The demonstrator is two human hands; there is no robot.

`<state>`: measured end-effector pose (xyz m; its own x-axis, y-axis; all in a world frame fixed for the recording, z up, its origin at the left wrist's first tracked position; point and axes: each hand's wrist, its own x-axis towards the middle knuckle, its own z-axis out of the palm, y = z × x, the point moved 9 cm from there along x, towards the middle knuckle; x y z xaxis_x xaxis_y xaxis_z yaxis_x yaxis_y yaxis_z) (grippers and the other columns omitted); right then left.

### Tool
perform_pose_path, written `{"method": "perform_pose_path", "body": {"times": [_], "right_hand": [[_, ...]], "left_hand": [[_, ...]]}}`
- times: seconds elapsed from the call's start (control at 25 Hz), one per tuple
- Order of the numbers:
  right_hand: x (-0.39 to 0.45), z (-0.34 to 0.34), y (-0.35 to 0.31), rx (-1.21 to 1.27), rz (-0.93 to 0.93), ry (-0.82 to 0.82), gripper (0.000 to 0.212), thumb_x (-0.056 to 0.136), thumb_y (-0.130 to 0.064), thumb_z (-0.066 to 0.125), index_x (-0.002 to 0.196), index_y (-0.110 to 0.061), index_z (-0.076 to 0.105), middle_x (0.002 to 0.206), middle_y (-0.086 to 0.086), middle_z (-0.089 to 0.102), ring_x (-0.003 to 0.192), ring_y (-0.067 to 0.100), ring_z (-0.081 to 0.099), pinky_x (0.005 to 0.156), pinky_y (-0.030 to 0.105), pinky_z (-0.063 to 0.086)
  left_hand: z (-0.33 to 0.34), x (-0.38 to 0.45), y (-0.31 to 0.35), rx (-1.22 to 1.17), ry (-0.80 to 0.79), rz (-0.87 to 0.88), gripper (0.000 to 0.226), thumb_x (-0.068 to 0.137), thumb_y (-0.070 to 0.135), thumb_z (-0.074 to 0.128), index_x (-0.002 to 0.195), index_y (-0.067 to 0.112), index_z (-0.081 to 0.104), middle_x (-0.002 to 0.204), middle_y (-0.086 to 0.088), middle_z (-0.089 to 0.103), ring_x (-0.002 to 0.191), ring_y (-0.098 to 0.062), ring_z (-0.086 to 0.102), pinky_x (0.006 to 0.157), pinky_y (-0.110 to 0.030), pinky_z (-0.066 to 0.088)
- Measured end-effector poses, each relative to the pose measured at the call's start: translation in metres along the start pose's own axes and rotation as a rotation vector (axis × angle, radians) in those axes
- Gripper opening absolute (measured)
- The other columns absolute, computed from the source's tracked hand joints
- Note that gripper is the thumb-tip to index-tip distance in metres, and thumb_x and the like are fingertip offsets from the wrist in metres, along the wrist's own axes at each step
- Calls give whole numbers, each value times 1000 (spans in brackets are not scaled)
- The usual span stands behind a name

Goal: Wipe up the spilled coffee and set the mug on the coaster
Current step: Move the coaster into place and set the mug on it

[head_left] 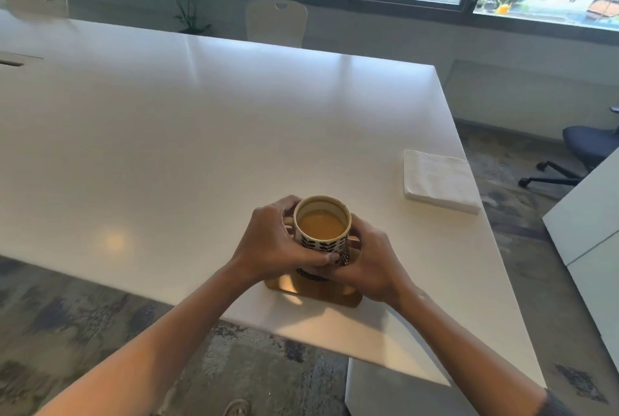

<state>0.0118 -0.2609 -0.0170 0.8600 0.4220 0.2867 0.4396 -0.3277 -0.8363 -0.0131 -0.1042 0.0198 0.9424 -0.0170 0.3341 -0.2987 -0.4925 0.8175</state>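
Observation:
A cream mug (322,231) with a dark leaf pattern holds light brown coffee. It stands upright over a brown coaster (321,291) near the front edge of the white table (167,147). My left hand (271,245) wraps the mug's left side, and my right hand (371,261) wraps its right side, with the fingers meeting at the front. The hands hide the mug's base, so contact with the coaster cannot be confirmed. A folded white napkin (438,181) lies at the table's right edge. No spilled coffee shows on the tabletop.
Two pale chairs (276,22) stand along the table's far side, with a potted plant (187,3) under the windows. A dark office chair (582,151) sits on the floor at right, beside a white cabinet (589,224).

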Motion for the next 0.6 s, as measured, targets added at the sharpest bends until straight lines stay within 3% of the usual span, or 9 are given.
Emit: {"method": "perform_pose_path", "body": {"times": [0.32,0.6], "right_hand": [[-3,1,-5,-47,-21,14,80,56,-51,92,124,-23,58,111,-8,67,98,9,67,78,32,60],[-4,4,-4,-95,40,-39,86,54,-62,88,126,-33,52,115,-12,64,102,6,64,83,33,59]], "left_hand": [[1,1,2,-10,-71,21,68,45,42,102,104,24,71,92,13,76,86,-3,73,70,-16,55],[4,4,-1,-7,-154,1,70,45,50,100,103,30,65,97,12,75,89,-6,72,78,-33,59]]}}
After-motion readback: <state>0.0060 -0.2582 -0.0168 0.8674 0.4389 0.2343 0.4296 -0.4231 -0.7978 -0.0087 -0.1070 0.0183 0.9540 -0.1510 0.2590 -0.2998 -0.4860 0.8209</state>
